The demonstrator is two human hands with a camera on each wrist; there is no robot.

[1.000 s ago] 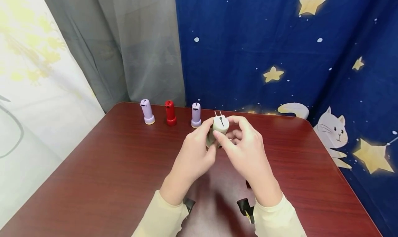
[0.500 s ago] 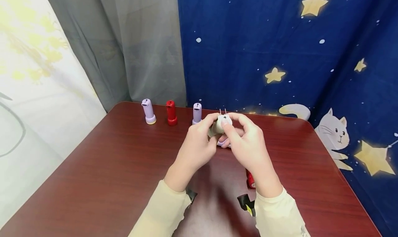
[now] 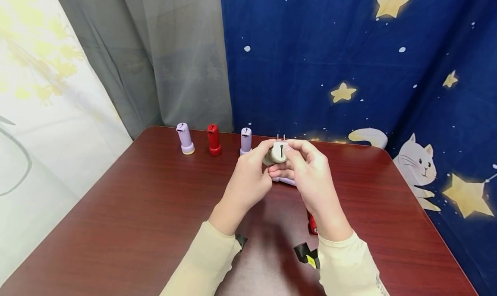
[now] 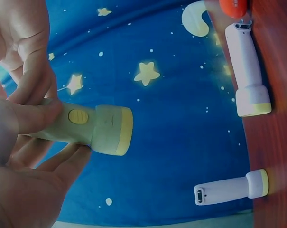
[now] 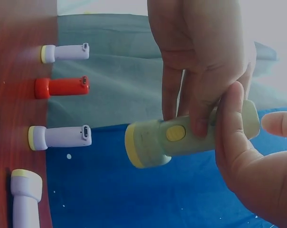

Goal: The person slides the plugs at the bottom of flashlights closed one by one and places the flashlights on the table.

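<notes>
A pale green flashlight [image 3: 277, 153] is held above the table between my two hands. Its tail end faces up toward the head camera, with two metal plug prongs [image 3: 281, 138] standing out at the far side. My left hand [image 3: 248, 175] grips the body from the left. My right hand [image 3: 312, 171] pinches it near the tail, thumb at the right edge of the end face. The yellow switch [image 5: 175, 133] and yellow-rimmed head show in both wrist views. Fingers cover part of the body.
Along the table's back stand a lavender flashlight [image 3: 185, 139], a red flashlight [image 3: 213, 140] and another lavender flashlight [image 3: 246, 140]. Under my hands lies a lavender flashlight [image 3: 286, 181]; a red one [image 3: 312, 225] is partly behind my right wrist. Black pieces [image 3: 302, 253] lie by the sleeves.
The green flashlight and both hands have shifted slightly right. My right thumb has moved over the tail face to its right edge, and the lavender flashlight beneath shows more.
</notes>
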